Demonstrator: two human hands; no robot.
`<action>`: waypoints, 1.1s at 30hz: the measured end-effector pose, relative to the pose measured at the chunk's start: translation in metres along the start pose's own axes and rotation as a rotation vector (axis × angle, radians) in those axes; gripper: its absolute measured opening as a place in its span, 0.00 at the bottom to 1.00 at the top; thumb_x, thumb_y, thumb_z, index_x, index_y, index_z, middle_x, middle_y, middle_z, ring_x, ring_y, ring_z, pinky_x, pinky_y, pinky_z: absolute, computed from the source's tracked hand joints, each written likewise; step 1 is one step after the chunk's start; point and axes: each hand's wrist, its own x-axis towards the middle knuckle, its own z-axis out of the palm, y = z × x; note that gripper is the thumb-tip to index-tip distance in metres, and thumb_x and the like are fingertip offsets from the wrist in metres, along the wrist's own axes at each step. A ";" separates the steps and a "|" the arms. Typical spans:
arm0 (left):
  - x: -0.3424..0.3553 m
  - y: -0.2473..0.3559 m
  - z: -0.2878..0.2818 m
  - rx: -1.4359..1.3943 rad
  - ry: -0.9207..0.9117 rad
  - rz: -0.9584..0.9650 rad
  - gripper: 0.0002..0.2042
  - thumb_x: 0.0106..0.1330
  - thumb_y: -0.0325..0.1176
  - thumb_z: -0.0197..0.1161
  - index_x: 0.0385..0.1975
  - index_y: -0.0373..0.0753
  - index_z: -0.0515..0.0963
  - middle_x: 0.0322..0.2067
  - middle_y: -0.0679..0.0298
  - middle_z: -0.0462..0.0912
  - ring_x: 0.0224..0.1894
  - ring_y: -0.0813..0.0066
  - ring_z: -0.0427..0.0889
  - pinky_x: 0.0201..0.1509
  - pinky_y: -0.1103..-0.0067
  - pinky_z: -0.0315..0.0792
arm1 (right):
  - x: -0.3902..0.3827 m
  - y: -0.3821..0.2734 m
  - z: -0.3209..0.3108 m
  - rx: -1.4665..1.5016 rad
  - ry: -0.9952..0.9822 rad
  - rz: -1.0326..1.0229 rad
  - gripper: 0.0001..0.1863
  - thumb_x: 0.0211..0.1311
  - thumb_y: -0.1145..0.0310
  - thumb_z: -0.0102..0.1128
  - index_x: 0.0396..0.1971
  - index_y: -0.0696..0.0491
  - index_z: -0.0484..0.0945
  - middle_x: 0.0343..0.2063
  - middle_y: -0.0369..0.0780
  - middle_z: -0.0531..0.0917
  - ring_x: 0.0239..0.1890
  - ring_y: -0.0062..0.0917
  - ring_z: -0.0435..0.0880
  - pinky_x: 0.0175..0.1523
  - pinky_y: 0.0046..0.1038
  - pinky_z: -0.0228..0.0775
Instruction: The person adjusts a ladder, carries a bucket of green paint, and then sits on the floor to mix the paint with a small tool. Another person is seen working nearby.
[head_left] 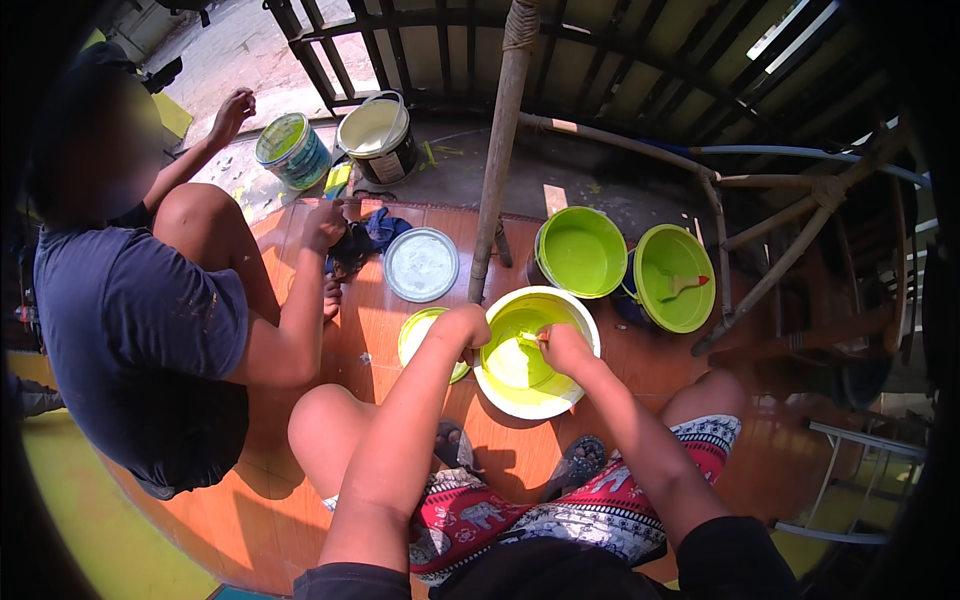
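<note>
Between my knees stands a white bucket with bright yellow-green paint inside. My right hand reaches over its right side, closed on a paintbrush whose paint-covered end is in the bucket; only a bit of orange handle shows by the fingers. My left hand is closed on the bucket's left rim, its fingertips mostly hidden. Beneath my left forearm lies a round lid smeared with yellow-green.
Two buckets of green paint, a middle one and a right one with another brush, stand beyond. A bamboo pole rises nearby. A grey lid lies left. A co-worker squats there, near two more pails.
</note>
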 end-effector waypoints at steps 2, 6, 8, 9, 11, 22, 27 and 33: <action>0.000 0.000 0.000 0.030 -0.020 -0.025 0.14 0.66 0.27 0.51 0.47 0.30 0.78 0.36 0.52 0.87 0.34 0.65 0.89 0.36 0.72 0.85 | 0.002 0.003 -0.005 0.017 0.054 -0.038 0.10 0.60 0.67 0.62 0.36 0.57 0.84 0.31 0.53 0.84 0.35 0.48 0.83 0.44 0.43 0.75; 0.000 -0.001 0.000 -0.062 0.019 0.030 0.14 0.62 0.22 0.49 0.41 0.22 0.79 0.28 0.49 0.86 0.26 0.61 0.88 0.29 0.68 0.81 | 0.003 0.003 -0.004 -0.038 0.095 -0.033 0.10 0.60 0.69 0.61 0.37 0.57 0.84 0.30 0.53 0.84 0.35 0.48 0.84 0.43 0.42 0.75; 0.001 -0.001 0.000 -0.028 0.003 0.029 0.14 0.62 0.22 0.50 0.41 0.22 0.79 0.28 0.48 0.86 0.26 0.61 0.88 0.30 0.68 0.81 | 0.002 0.005 0.000 -0.093 0.072 -0.007 0.10 0.60 0.69 0.61 0.39 0.57 0.84 0.29 0.53 0.84 0.35 0.49 0.84 0.43 0.42 0.76; 0.002 -0.001 0.000 -0.010 0.000 0.036 0.14 0.62 0.22 0.50 0.41 0.22 0.79 0.28 0.48 0.86 0.26 0.61 0.88 0.30 0.68 0.81 | 0.002 0.005 0.002 -0.090 0.068 -0.006 0.10 0.60 0.70 0.61 0.38 0.57 0.84 0.29 0.53 0.83 0.35 0.49 0.84 0.43 0.42 0.76; 0.003 -0.001 0.000 0.000 0.016 0.033 0.14 0.62 0.22 0.49 0.41 0.22 0.79 0.28 0.48 0.86 0.26 0.62 0.88 0.30 0.68 0.81 | 0.000 0.008 0.004 -0.049 0.100 -0.028 0.09 0.60 0.70 0.61 0.38 0.57 0.84 0.29 0.54 0.83 0.35 0.50 0.83 0.43 0.42 0.76; 0.000 0.000 -0.002 -0.038 0.000 0.020 0.15 0.61 0.22 0.48 0.41 0.23 0.79 0.29 0.49 0.87 0.27 0.63 0.88 0.29 0.69 0.82 | -0.052 -0.027 -0.067 0.126 0.095 -0.140 0.11 0.59 0.71 0.60 0.39 0.60 0.84 0.27 0.54 0.84 0.30 0.45 0.84 0.39 0.39 0.76; 0.004 -0.003 -0.002 -0.048 -0.056 0.016 0.14 0.63 0.24 0.49 0.42 0.24 0.79 0.33 0.48 0.86 0.31 0.61 0.89 0.33 0.70 0.84 | -0.102 -0.053 -0.158 0.514 0.009 -0.160 0.12 0.61 0.71 0.60 0.40 0.63 0.83 0.23 0.45 0.85 0.25 0.17 0.82 0.32 0.24 0.73; 0.001 0.001 -0.005 0.028 -0.061 -0.008 0.15 0.64 0.25 0.49 0.44 0.26 0.79 0.36 0.49 0.86 0.33 0.62 0.89 0.36 0.71 0.84 | -0.076 -0.038 -0.120 0.416 0.035 -0.177 0.12 0.60 0.72 0.60 0.40 0.62 0.83 0.26 0.49 0.85 0.24 0.27 0.84 0.33 0.27 0.74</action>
